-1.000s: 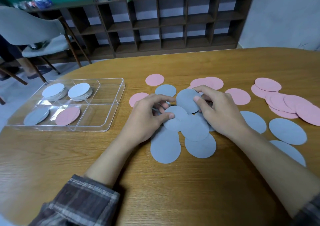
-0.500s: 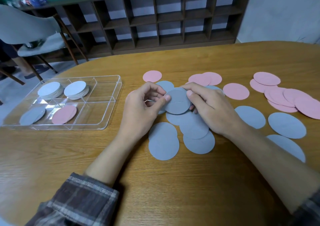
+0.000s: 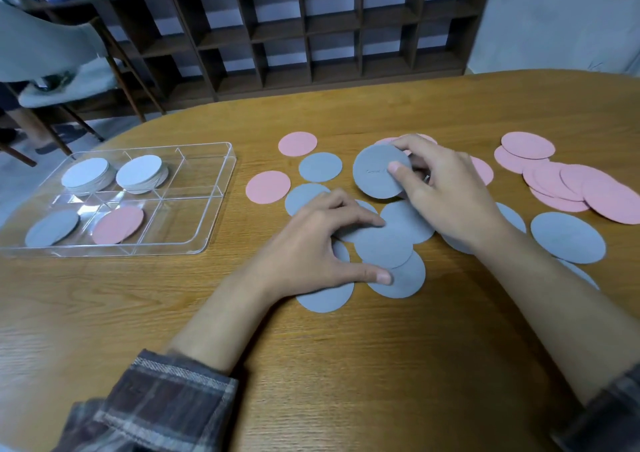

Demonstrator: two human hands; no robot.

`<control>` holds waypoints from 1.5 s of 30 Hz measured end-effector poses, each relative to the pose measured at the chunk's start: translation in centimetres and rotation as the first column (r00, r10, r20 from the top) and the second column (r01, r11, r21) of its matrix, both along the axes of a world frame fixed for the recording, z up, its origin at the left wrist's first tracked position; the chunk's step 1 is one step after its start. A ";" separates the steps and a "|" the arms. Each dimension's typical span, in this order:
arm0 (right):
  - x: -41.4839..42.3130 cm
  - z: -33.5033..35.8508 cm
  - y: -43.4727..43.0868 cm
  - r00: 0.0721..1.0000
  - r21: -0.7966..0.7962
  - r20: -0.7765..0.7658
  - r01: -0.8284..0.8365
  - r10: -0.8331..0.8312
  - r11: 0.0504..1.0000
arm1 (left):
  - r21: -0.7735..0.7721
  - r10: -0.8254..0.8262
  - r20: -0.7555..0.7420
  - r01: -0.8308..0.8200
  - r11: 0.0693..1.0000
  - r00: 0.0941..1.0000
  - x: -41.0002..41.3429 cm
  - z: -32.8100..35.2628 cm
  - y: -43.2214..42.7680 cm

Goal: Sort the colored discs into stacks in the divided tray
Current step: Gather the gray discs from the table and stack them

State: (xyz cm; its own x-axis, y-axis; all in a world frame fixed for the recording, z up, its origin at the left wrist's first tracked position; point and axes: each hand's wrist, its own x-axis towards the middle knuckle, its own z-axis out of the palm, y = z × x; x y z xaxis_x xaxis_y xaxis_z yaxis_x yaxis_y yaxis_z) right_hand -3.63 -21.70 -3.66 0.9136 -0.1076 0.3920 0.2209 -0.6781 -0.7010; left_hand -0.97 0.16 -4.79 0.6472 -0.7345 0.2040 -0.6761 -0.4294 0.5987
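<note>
While the right hand (image 3: 446, 192) pinches a grey disc (image 3: 375, 174), the left hand (image 3: 311, 244), spread on the grey pile (image 3: 384, 249) at its six o'clock, should slide just one free.

One tray (image 3: 180, 223), two hands (image 3: 311, 244) (image 3: 453, 195)

Home or office room: wooden table (image 3: 346, 365), cubby shelving (image 3: 311, 36), chair (image 3: 52, 57).
</note>
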 end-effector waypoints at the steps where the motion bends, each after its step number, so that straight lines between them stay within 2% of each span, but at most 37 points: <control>1: 0.0 -0.1 0.1 1.000 -0.013 -0.002 -0.006 0.006 1.000 | 0.023 0.000 0.005 0.000 1.000 1.000 0.0 -0.1 0.0; 9: 0.0 -0.3 0.8 0.999 -0.046 -0.006 -0.051 0.051 0.998 | -0.026 -0.002 -0.048 0.001 1.000 0.999 0.3 0.0 0.4; 14: 0.0 -0.1 0.5 0.999 -0.048 -0.024 -0.034 0.032 0.998 | -0.133 -0.003 0.032 0.008 0.991 0.999 0.5 0.3 0.3; 17: 0.0 -0.2 0.6 0.998 -0.004 -0.051 -0.035 0.035 0.999 | -0.230 0.126 0.167 -0.086 0.969 0.978 0.8 0.4 0.4; 20: 0.0 -0.1 0.8 0.996 0.055 -0.067 -0.046 0.050 0.997 | -0.342 0.302 0.224 -0.215 0.915 0.927 1.0 0.4 0.5; 25: -0.4 0.3 1.5 0.988 0.158 -0.085 -0.117 0.132 0.981 | -0.432 0.417 0.031 -0.364 0.825 0.908 1.2 0.5 0.6; 28: -0.7 0.4 1.8 0.976 0.141 -0.088 -0.184 0.198 0.973 | -0.421 0.440 -0.030 -0.411 0.809 0.897 1.1 0.7 0.5; 31: -0.6 0.0 1.7 0.980 -0.040 -0.073 -0.191 0.188 0.981 | -0.399 0.445 -0.029 -0.418 0.816 0.895 1.1 0.6 0.5; 33: -0.3 -0.2 1.2 0.991 -0.072 -0.055 -0.128 0.124 0.989 | -0.306 0.417 0.022 -0.391 0.868 0.909 1.4 0.2 0.6; 35: 0.0 -0.2 0.6 0.998 -0.051 -0.042 -0.056 0.054 0.997 | -0.148 0.323 0.079 -0.310 0.939 0.943 1.7 -0.3 0.8; 38: 0.2 -0.4 0.1 0.999 -0.013 -0.037 0.004 -0.004 1.000 | 0.011 0.209 0.138 -0.213 0.977 0.968 1.9 -0.9 1.0; 42: 0.3 -0.6 0.5 0.999 -0.031 -0.037 0.014 -0.015 0.999 | -0.003 0.181 0.158 -0.183 0.983 0.971 2.2 -1.0 1.2; 45: 0.2 -0.6 0.8 0.999 -0.037 -0.050 -0.005 0.003 0.999 | -0.011 0.148 0.250 -0.150 0.989 0.957 2.1 -0.7 1.3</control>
